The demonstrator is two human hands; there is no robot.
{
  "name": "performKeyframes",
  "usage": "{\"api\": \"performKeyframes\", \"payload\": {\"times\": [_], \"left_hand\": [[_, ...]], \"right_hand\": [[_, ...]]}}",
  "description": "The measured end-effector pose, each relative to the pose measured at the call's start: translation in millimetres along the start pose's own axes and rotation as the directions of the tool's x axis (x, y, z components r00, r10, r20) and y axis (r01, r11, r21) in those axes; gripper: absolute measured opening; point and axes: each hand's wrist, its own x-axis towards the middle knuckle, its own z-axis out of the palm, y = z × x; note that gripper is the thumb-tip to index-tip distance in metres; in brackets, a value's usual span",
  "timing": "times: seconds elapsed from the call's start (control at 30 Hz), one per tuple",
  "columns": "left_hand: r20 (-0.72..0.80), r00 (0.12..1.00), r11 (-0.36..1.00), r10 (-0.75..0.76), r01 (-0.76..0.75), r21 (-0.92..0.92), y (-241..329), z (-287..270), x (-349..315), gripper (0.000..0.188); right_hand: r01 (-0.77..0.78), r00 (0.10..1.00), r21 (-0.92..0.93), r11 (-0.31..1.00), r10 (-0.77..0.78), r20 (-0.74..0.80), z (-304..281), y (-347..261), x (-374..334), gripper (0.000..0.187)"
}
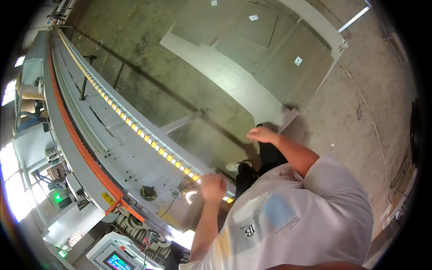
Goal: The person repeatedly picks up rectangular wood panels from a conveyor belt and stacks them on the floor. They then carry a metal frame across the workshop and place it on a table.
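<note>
- In the head view, at six o'clock: left hand point(212, 186) curled over the yellow-and-white strip point(146, 137); can't tell whether pinching.
- From ten o'clock down to six: that strip, along the edge of the grey worktop point(130, 155).
- Near the middle, toward three: right hand point(263, 135), fingers bent; can't tell how tightly.
- At one: big flat boards point(270, 58) on the floor.
</note>
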Motion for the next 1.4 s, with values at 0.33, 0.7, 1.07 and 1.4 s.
{"api": "performKeyframes", "payload": {"times": [0.33, 0.7, 1.07, 1.4], "left_hand": [[0.114, 0.98, 0.987, -0.16, 0.16, 0.004, 27, -10, 30, 0.02], [0.053, 0.995, 0.992, -0.081, 0.075, 0.102, 14, 5, 31, 0.013], [0.061, 0.994, 0.996, -0.09, 0.09, 0.003, 10, 1, 10, 0.007], [0.002, 0.931, 0.868, -0.365, 0.341, -0.361, 21, -21, 22, 0.021]], "right_hand": [[0.258, 0.739, 0.963, -0.081, 0.658, -0.143, -171, 166, 152, 0.059], [0.726, 0.566, 0.609, -0.32, 0.781, -0.265, -223, 142, 132, 0.052], [0.892, 0.438, 0.376, -0.252, 0.691, -0.576, -353, 71, -16, 0.027], [0.692, 0.705, 0.711, -0.129, 0.335, -0.625, -229, -35, -144, 0.031]]}}
